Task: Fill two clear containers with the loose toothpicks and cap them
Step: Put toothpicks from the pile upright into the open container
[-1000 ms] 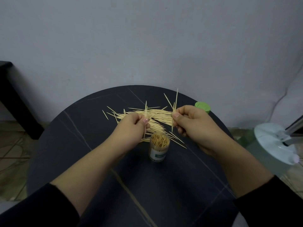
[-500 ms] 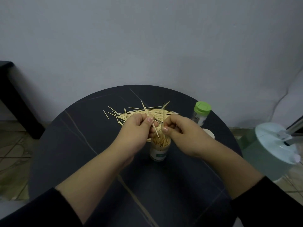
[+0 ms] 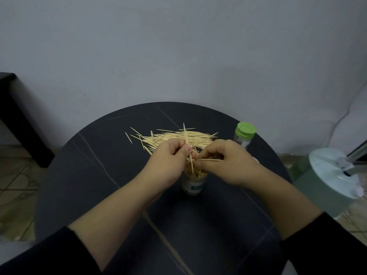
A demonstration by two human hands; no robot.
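Observation:
A pile of loose toothpicks [image 3: 172, 136] lies on the far half of the round dark table [image 3: 95, 175]. An open clear container [image 3: 193, 184] with a white and green label stands mid-table, nearly full of toothpicks. My left hand [image 3: 166, 165] pinches a few toothpicks upright over its mouth. My right hand [image 3: 224, 163] pinches a toothpick lying sideways just above the container. A second clear container with a green cap [image 3: 244, 133] stands at the table's right rim. A white cap peeks out behind my right hand.
A pale green and white appliance [image 3: 329, 181] stands on the floor right of the table. A dark bench leg [image 3: 17, 120] is at the far left. The grey wall rises close behind the table.
Both hands have come together from the pile to just above the open container, carrying toothpicks. The view shifted a little, showing more of the green-capped container.

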